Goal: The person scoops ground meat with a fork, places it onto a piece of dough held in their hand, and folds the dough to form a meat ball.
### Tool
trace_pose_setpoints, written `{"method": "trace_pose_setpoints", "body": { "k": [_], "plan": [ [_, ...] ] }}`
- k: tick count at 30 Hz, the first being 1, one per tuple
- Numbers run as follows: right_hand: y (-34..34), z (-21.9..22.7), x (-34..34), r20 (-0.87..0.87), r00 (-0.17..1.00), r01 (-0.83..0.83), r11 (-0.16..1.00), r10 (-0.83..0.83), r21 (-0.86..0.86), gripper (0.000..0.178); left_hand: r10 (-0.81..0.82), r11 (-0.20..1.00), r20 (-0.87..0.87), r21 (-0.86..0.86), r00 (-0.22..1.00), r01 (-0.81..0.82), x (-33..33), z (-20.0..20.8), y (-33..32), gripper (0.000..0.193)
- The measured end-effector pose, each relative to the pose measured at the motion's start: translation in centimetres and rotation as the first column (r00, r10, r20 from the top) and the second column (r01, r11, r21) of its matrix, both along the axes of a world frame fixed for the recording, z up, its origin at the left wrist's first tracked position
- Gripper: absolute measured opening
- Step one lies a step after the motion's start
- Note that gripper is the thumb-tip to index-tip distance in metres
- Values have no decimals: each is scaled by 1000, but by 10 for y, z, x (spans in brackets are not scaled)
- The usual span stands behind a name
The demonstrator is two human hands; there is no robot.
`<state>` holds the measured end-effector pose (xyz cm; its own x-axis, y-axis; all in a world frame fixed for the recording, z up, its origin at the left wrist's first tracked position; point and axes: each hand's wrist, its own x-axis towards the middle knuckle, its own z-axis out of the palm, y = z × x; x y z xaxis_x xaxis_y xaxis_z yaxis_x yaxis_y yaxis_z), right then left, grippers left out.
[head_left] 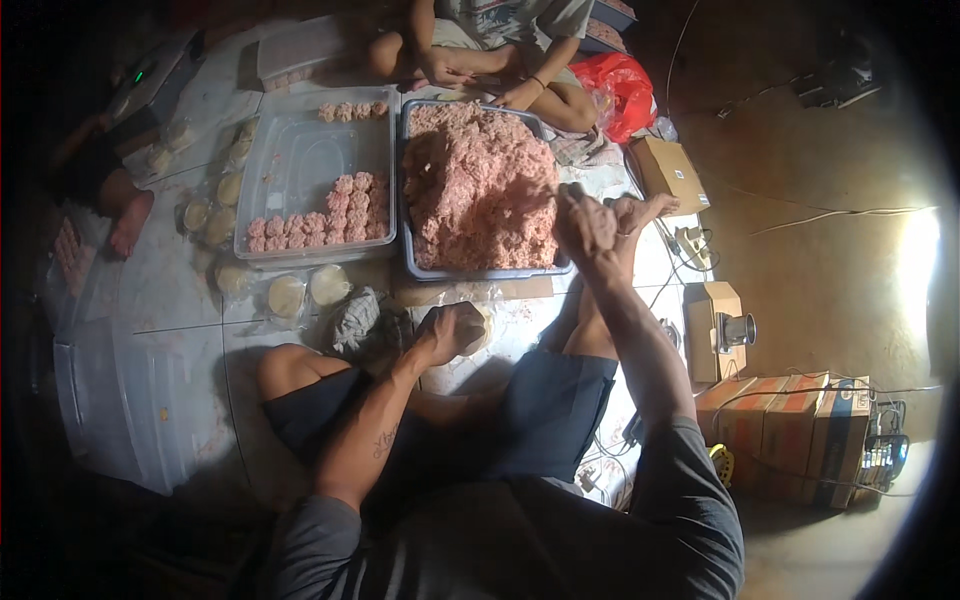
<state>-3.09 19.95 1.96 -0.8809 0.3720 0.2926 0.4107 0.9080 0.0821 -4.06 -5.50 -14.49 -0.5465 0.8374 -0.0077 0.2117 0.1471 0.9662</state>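
My left hand (pixel 448 334) is closed around a pale round dough wrapper (pixel 487 328), part of which shows beyond the fingers. My right hand (pixel 590 228) hangs at the right edge of a blue-grey tray (pixel 410 262), its fingers curled. Whatever that hand holds, if anything, is hard to make out. Raw minced meat (pixel 480 180) is heaped high in the tray. To its left, a clear plastic box (pixel 290 185) holds rows of meat-filled pieces (pixel 350 210) along its near and right sides, and a few at the far right corner.
Packs of round wrappers (pixel 287 296) lie around the clear box. A crumpled cloth (pixel 357 322) is beside my left wrist. Across from me sits another person (pixel 490 70), near a red plastic bag (pixel 618 95). Cardboard boxes (pixel 780 430) and cables line the right; an empty-looking clear container (pixel 110 400) stands left.
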Motion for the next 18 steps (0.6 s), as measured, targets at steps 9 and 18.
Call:
{"method": "trace_pose_setpoints", "body": {
  "k": [9,18],
  "plan": [
    [6,24,53,-219,974,-65,842,-64,-535,25,143,974,358,114,923,-195,-2,-13,-2,22],
    [3,-41,46,-267,957,-176,963,118,-204,16,80,930,762,174,643,-322,23,52,-6,23]
  ]
}}
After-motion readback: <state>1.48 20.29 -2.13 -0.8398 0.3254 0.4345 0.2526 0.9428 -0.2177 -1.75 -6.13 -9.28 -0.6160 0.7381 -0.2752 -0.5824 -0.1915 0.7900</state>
